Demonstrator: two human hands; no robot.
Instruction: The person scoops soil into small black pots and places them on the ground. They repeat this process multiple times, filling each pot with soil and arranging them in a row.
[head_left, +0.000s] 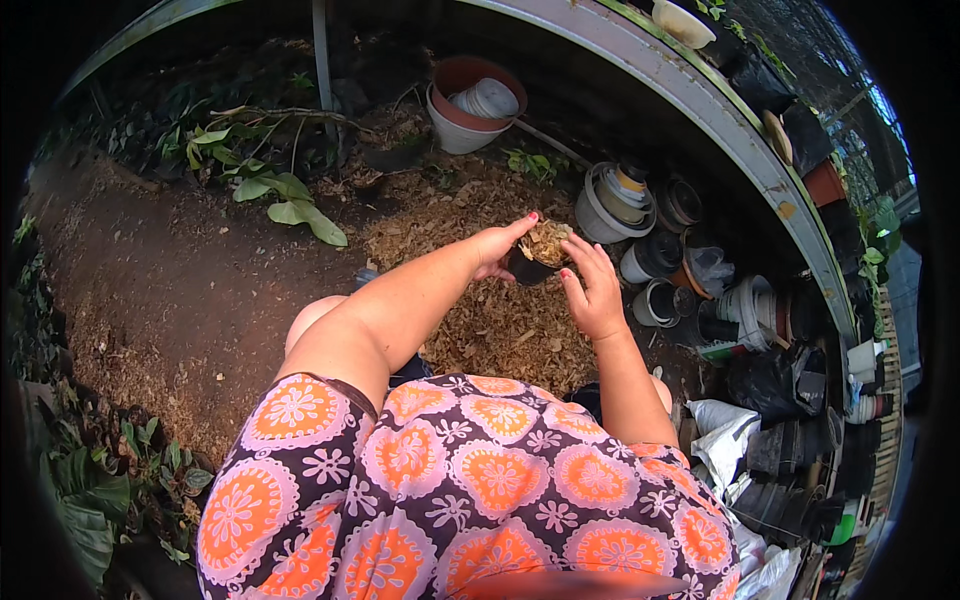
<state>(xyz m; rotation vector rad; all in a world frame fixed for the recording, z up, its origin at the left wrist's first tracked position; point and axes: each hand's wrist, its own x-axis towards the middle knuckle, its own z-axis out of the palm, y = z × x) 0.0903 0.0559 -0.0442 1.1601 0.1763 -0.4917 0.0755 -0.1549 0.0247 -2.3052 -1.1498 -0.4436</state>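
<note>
A small black plastic pot (530, 268), heaped with brown wood chips (545, 242), is held above the ground in the middle of the view. My left hand (501, 247) grips its left side, with the thumb up near the rim. My right hand (596, 289) is at the right side of the pot, its fingers apart and the fingertips at the edge of the chips. Beneath both hands lies a pile of wood chips (510, 330) on the soil. The bottom of the pot is partly hidden.
Nested large pots (469, 139) stand beyond the pile. More stacked pots (600, 214) and white sacks (720, 435) line the right side. A cut leafy branch (289, 191) lies ahead on the left. A metal beam (675, 82) arches over the far side; leafy plants (90, 495) grow at lower left.
</note>
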